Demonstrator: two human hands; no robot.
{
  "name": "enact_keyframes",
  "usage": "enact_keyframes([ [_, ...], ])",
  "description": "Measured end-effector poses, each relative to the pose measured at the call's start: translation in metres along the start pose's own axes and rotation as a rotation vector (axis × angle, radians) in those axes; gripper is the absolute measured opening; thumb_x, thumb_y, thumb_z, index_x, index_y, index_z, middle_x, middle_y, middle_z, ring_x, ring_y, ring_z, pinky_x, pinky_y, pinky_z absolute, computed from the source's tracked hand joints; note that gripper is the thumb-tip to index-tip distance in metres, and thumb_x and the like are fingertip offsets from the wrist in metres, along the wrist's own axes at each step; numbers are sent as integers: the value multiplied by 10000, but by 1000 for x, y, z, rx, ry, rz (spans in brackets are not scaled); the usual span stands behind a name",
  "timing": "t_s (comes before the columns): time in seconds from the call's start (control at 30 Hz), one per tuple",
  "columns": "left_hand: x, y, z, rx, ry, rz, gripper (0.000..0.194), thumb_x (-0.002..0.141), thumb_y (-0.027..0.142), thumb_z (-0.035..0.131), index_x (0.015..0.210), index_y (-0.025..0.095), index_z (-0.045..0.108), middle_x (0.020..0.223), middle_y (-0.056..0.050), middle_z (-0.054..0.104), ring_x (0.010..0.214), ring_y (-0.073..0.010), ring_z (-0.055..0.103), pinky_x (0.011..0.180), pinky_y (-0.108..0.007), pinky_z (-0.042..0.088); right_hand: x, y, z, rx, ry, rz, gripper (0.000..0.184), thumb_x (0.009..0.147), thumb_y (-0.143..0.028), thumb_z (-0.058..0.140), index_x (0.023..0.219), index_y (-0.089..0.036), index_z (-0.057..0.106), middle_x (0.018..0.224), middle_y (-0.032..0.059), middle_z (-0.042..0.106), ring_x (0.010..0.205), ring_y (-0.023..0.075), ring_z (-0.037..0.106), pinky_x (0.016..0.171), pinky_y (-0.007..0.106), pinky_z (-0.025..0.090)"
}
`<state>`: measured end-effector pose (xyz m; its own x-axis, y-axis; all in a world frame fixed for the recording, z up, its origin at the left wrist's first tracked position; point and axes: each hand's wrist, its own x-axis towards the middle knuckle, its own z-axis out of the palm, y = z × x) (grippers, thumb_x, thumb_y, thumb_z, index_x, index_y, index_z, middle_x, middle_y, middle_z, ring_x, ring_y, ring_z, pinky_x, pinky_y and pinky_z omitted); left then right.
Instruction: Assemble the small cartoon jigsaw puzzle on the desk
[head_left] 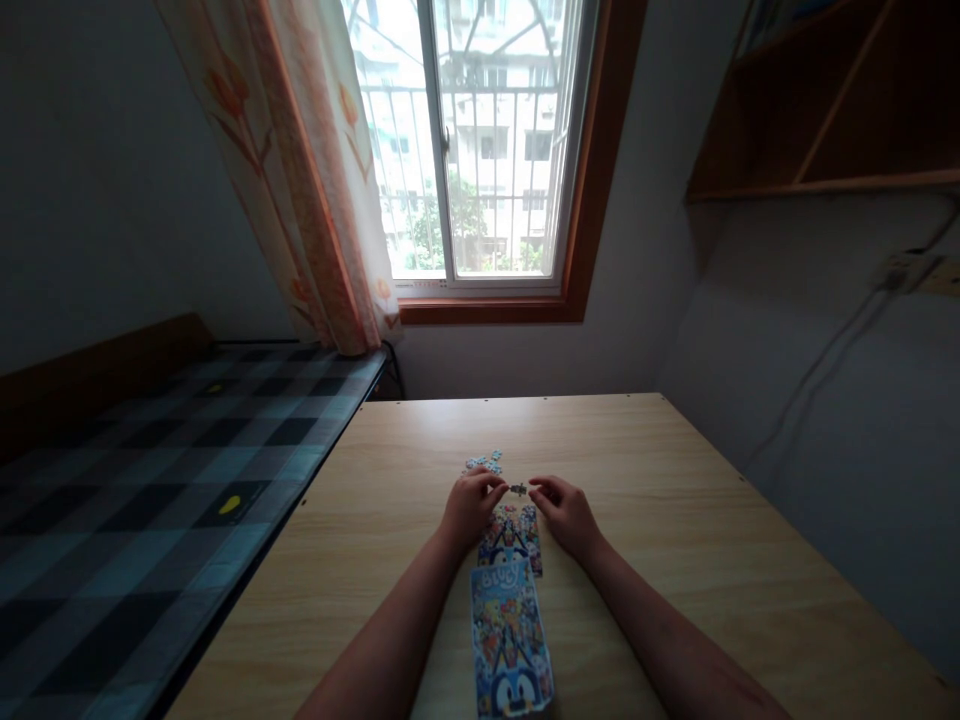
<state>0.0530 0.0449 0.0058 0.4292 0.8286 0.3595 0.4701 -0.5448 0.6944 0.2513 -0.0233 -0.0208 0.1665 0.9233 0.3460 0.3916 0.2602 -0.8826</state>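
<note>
Over the wooden table, my left hand [477, 503] pinches a small dark jigsaw piece [519, 490] between thumb and fingertips. My right hand [564, 510] is curled at the other end of that piece, thumb and index at its edge. Whether it is one piece or several joined is too small to tell. Just below lies a partly assembled jigsaw puzzle [510, 540] with a blue cartoon dog face, its upper edge uneven. Beyond my left hand is a heap of loose jigsaw pieces [487, 462], pale blue and white, partly covered by the hand.
Nearest me on the table [360, 600] stands a Bluey picture box [512, 640], overlapping the puzzle's lower edge in view. A bed [225, 440] with a checked cover adjoins the left side. A curtain [300, 180] and window [495, 150] are behind; a wooden shelf [825, 185] hangs at right.
</note>
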Motion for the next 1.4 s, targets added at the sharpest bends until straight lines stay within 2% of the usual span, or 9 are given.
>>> enact_keyframes([
  [0.1,-1,0,3,-18,-7,34,140,879,271,675,805,200,770,842,-41,696,762,-153,613,754,-282,479,1,-2,0,-79,-15,-51,286,912,-445,622,962,-205,768,890,88,758,763,211,668,673,309,522],
  [0.2,-2,-1,5,-41,-37,42,154,883,288,671,801,201,768,848,-45,693,758,-152,610,744,-282,486,1,0,1,-130,-24,-103,285,925,-446,613,854,-213,762,870,87,745,814,224,656,695,314,503],
  [0.37,-2,-3,7,-39,-68,28,149,876,281,674,798,197,769,868,-49,695,748,-148,609,738,-281,493,3,4,1,-173,-35,-141,265,926,-427,625,824,-225,765,889,81,749,907,240,651,829,352,485],
  [0.5,-1,-5,7,-24,-56,58,134,875,264,687,788,201,767,853,-39,688,758,-145,617,754,-277,488,4,4,0,-176,-62,-136,240,930,-398,629,831,-233,773,909,82,753,941,247,648,874,371,470],
  [0.73,-1,-4,5,4,-60,89,123,886,262,690,816,218,782,860,-35,698,767,-145,633,763,-270,487,4,6,1,-176,-17,-100,215,897,-397,672,813,-238,790,1026,92,739,1050,270,621,974,422,442],
  [1.0,-2,-2,2,20,-19,108,124,893,246,675,833,216,780,892,-43,707,796,-155,643,768,-274,491,5,11,2,-158,35,-55,231,889,-413,671,812,-234,795,1045,108,736,1055,284,624,983,448,451],
  [1.1,1,-6,-7,38,81,45,155,910,261,644,847,204,774,891,-49,706,822,-164,649,790,-279,490,6,15,2,-151,52,-57,240,897,-415,660,833,-228,797,1043,114,736,1045,282,629,978,444,459],
  [1.23,5,-20,-25,149,210,-164,218,939,295,581,905,193,771,915,-52,709,828,-171,660,796,-285,494,6,17,3,-179,30,-67,240,911,-385,631,882,-217,800,1033,109,741,1037,274,633,975,438,462],
  [1.4,7,-35,-38,324,221,-354,235,937,319,577,923,192,775,987,-63,732,918,-193,672,832,-287,487,6,18,3,-203,20,-58,210,879,-376,663,865,-221,804,1048,109,739,1049,279,633,976,440,462],
])
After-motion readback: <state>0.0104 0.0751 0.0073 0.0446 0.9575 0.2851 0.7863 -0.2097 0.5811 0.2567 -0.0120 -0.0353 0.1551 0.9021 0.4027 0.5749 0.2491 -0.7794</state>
